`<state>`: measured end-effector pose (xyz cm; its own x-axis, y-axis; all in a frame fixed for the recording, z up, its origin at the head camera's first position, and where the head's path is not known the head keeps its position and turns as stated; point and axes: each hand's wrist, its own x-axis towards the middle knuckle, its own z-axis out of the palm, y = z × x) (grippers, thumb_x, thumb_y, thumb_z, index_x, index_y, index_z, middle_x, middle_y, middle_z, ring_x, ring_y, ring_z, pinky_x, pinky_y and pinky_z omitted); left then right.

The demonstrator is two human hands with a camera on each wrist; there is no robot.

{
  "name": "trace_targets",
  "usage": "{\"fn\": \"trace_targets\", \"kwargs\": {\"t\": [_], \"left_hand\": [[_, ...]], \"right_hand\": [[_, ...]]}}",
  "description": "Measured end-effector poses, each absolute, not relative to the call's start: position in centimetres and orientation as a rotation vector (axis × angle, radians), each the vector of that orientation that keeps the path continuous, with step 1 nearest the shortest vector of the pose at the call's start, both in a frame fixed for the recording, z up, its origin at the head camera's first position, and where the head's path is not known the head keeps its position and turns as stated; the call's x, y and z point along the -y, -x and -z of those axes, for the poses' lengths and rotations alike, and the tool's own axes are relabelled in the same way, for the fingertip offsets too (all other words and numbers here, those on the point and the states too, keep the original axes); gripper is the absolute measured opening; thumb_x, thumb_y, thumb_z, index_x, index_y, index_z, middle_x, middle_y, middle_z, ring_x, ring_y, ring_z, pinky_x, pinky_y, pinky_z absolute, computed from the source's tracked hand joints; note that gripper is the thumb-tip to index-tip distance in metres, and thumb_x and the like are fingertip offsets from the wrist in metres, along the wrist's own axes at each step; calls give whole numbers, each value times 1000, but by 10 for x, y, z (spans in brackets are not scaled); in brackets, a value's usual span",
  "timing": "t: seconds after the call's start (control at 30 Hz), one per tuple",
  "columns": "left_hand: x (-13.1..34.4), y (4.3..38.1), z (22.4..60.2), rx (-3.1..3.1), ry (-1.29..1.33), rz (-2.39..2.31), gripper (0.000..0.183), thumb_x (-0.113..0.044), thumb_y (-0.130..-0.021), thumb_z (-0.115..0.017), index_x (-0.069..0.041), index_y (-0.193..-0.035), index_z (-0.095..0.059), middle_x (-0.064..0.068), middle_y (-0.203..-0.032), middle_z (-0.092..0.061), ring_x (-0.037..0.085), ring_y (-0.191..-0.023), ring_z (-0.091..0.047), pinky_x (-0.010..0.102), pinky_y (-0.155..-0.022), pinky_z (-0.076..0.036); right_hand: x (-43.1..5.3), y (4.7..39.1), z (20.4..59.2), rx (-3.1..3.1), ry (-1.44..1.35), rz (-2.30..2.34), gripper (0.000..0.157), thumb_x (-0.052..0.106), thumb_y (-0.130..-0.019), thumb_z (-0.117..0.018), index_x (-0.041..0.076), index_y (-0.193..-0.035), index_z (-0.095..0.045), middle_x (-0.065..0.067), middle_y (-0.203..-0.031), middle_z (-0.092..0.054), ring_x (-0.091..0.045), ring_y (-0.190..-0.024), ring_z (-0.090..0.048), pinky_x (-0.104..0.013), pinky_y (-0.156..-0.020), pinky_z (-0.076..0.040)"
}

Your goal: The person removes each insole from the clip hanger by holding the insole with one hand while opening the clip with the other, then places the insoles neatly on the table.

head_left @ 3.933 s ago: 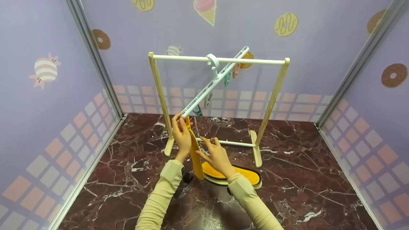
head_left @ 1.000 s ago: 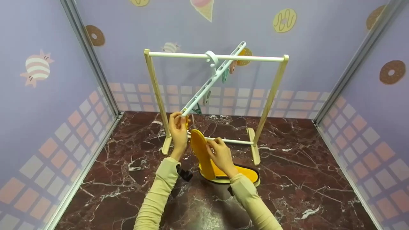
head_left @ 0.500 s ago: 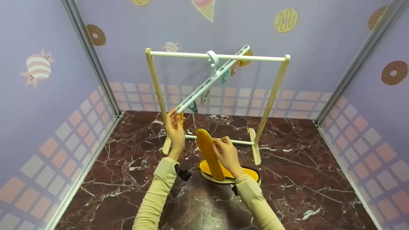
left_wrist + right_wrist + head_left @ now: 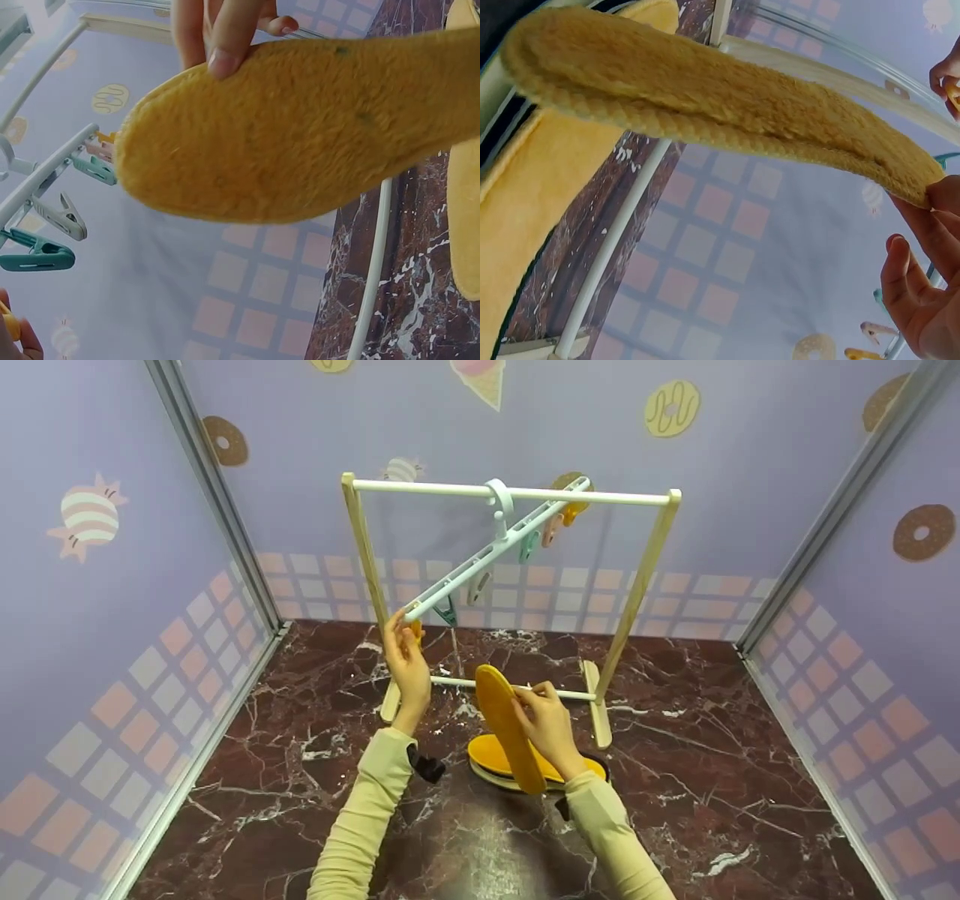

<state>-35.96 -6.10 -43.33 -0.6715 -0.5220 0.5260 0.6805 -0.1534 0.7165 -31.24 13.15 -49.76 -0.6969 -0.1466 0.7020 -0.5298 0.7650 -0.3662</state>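
Observation:
My right hand [image 4: 551,724] pinches the edge of a yellow fuzzy insole [image 4: 501,720], held steeply tilted in the air. Its broad fleecy face fills much of the left wrist view. My left hand [image 4: 407,667] is raised at the near end of a white clip hanger [image 4: 461,577], gripping the orange-yellow clothespin [image 4: 417,631] that hangs there. Part of that clothespin is hidden by the fingers. Below the held insole, yellow-topped flat soles [image 4: 491,756] with dark and pale edges lie on the table, partly covered by the insole and right forearm.
A wooden rack [image 4: 641,585] with a white top rail [image 4: 420,488] carries the hanger by its hook. More clothespins dangle along it: a dark green one [image 4: 446,611], a grey one [image 4: 478,586], a light green one [image 4: 529,546] and a pink one [image 4: 552,530]. Walls enclose the marbled table [image 4: 292,795].
The insole has moved from beside the left hand to the right, away from the near clothespin, and the right hand now pinches it. The hanger's near end has swung left with the left hand.

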Motion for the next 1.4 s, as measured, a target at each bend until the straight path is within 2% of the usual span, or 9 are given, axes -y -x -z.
{"fn": "trace_targets", "kwargs": {"t": [0.1, 0.33, 0.57, 0.67, 0.8, 0.9, 1.0, 1.17, 1.4], "left_hand": [[62, 360, 431, 1347, 166, 1894, 32, -7, -94, -33, 8, -123, -38, 5, -105, -52, 8, -93, -52, 28, -86, -44], [64, 359, 429, 1365, 168, 1899, 37, -4, -95, -30, 4, -132, -30, 24, -126, -42, 34, -118, -46, 32, -98, -39], [66, 352, 422, 1367, 198, 1868, 44, 0, -93, -34, 5, -136, -23, 28, -125, -41, 34, -117, -45, 44, -98, -37], [66, 345, 417, 1378, 192, 1850, 47, 4, -92, -35, 6, -136, -20, 29, -122, -42, 28, -107, -48, 36, -92, -41], [68, 347, 421, 1417, 154, 1823, 49, 4, -91, -37, 6, -137, -19, 28, -114, -45, 12, -90, -47, 20, -75, -41], [71, 354, 429, 1433, 124, 1822, 50, 2, -92, -37, 3, -138, -19, 25, -114, -46, 7, -87, -47, 18, -70, -39], [71, 358, 435, 1437, 91, 1842, 50, 0, -92, -37, 0, -139, -19, 23, -117, -46, 5, -90, -49, 19, -74, -41], [71, 360, 439, 1432, 52, 1884, 50, 0, -92, -37, 2, -138, -19, 24, -121, -43, 11, -95, -49, 22, -82, -43], [67, 358, 446, 1440, 33, 1889, 47, 0, -91, -38, 4, -135, -24, 26, -122, -41, 32, -102, -46, 23, -82, -40]], "right_hand": [[-136, 313, 497, 2291, -498, -722, 17, 14, -81, -63, 12, -97, -69, -4, -80, -62, -15, -73, -55, -32, -56, -49], [-144, 313, 496, 2300, -495, -680, 16, 12, -81, -62, 11, -96, -68, -1, -75, -66, -16, -75, -52, -31, -54, -48], [-150, 314, 498, 2308, -480, -674, 18, 14, -81, -62, 11, -98, -68, 0, -79, -69, -18, -77, -50, -33, -56, -48], [-152, 315, 498, 2311, -476, -687, 17, 15, -82, -62, 12, -97, -69, 0, -78, -68, -19, -77, -50, -34, -57, -48], [-154, 316, 498, 2294, -498, -666, 15, 16, -81, -63, 14, -94, -69, 1, -77, -69, -19, -76, -49, -33, -57, -47], [-156, 318, 499, 2271, -526, -636, 13, 15, -81, -64, 14, -93, -70, 1, -78, -70, -19, -75, -49, -31, -57, -46], [-158, 321, 500, 2253, -546, -625, 13, 15, -80, -64, 13, -91, -70, 1, -77, -70, -19, -73, -49, -30, -57, -45], [-162, 323, 499, 2262, -548, -632, 12, 16, -80, -64, 14, -90, -70, 1, -73, -68, -18, -72, -48, -29, -57, -44], [-165, 326, 499, 2294, -569, -559, 11, 17, -82, -63, 17, -90, -71, 1, -68, -64, -17, -72, -45, -27, -57, -43]]}}
